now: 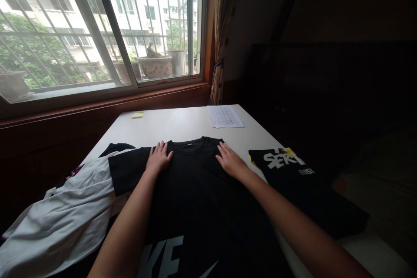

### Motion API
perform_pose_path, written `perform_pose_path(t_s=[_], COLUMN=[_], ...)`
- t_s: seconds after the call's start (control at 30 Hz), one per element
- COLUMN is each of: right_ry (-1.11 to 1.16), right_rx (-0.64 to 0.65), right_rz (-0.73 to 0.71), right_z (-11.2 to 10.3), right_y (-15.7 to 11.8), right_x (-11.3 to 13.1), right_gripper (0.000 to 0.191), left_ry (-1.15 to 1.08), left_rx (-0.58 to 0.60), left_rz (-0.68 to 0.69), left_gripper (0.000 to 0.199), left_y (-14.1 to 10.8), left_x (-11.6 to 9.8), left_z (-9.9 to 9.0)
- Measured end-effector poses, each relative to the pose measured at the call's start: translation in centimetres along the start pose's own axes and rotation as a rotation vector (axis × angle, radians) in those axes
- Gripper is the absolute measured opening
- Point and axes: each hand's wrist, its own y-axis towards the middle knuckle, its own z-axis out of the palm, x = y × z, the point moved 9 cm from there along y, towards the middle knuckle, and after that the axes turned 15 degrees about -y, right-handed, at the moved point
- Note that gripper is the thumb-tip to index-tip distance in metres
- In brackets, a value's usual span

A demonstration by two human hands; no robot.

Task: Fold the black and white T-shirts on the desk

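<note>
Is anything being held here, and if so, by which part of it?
Nothing appears held: the left grip and right grip rest flat on opposite shoulders of the black T-shirt.

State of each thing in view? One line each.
Black shirt: spread out, collar at far end
Left hand: open, resting on black shirt
Right hand: open, resting on black shirt
White garment: rumpled
Dark printed garment: folded
Papers: lying flat
Curtain: gathered, tied back
Window: can't tell if open

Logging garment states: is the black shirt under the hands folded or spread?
Mostly spread: the black shirt shows collar and lettering, one sleeve extended beside the left hand; the other sleeve seems folded inward.
</note>
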Motion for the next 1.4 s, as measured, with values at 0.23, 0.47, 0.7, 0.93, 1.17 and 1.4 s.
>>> perform_pose_path(t_s=[0.23,0.47,0.7,0.93,1.17,1.4], right_ry=[-0.030,-0.026,-0.057,-0.088,-0.094,-0.045], right_rx=[0.068,0.062,0.094,0.081,0.050,0.027], right_rz=[-0.017,-0.031,-0.023,-0.008,0.000,0.002], right_z=[2.3,1.9,2.4,2.6,3.0,3.3], right_y=[-0.8,-1.8,-2.2,-2.4,-2.2,-2.1], right_x=[0.6,-0.9,-3.0,-4.3,-4.5,-4.8], right_gripper=[0.073,0.074,0.077,0.075,0.076,0.073], left_ry=[0.007,0.045,0.052,0.254,0.324,0.242], left_rx=[-0.003,-0.010,-0.020,-0.065,0.104,0.243], left_rz=[-0.001,0.032,0.087,0.148,0.024,-0.110], left_gripper=[0.074,0.073,0.068,0.060,0.067,0.074], left_y=[-0.1,-0.7,-0.7,-1.0,-1.7,-2.0], left_x=[-0.2,-1.3,-3.4,-1.6,4.3,8.3], left_z=[-0.1,0.3,0.5,-4.6,-10.1,-11.5])
